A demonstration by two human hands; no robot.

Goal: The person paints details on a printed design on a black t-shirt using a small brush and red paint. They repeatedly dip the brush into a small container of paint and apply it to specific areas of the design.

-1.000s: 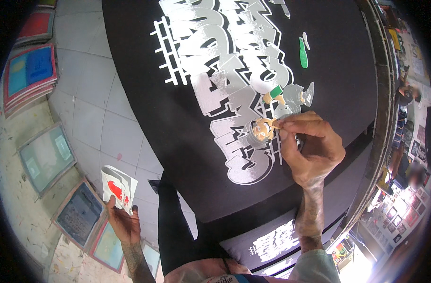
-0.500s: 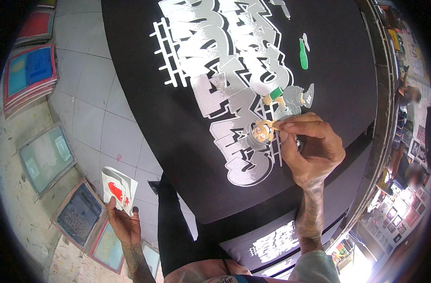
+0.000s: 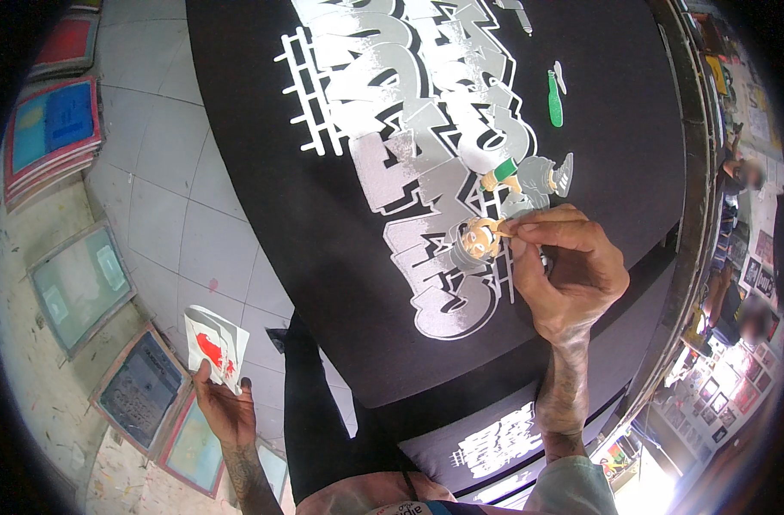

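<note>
Black fabric [image 3: 598, 172] lies flat in front of me, printed with large white and grey graffiti-style lettering [image 3: 426, 197]. A cartoon figure [image 3: 480, 239] with a tan face, grey cap and green sleeve is printed along its right side. Over that figure, my right hand [image 3: 572, 270] pinches thumb and forefinger together at the edge of the face. Whatever sits between those fingertips is too small to make out. Off to the left, clear of the fabric, my left hand [image 3: 226, 408] grips a folded white card [image 3: 216, 343] smeared with red paint.
Printing screens in frames, such as a pale green one [image 3: 85, 287] and a dark one [image 3: 145, 388], lean along the left wall beyond grey floor tiles [image 3: 173, 197]. A second printed black fabric [image 3: 495, 442] lies nearer me. People [image 3: 735, 300] are at the far right.
The view has shifted very slightly. Both hands keep the same grips and nearly the same places.
</note>
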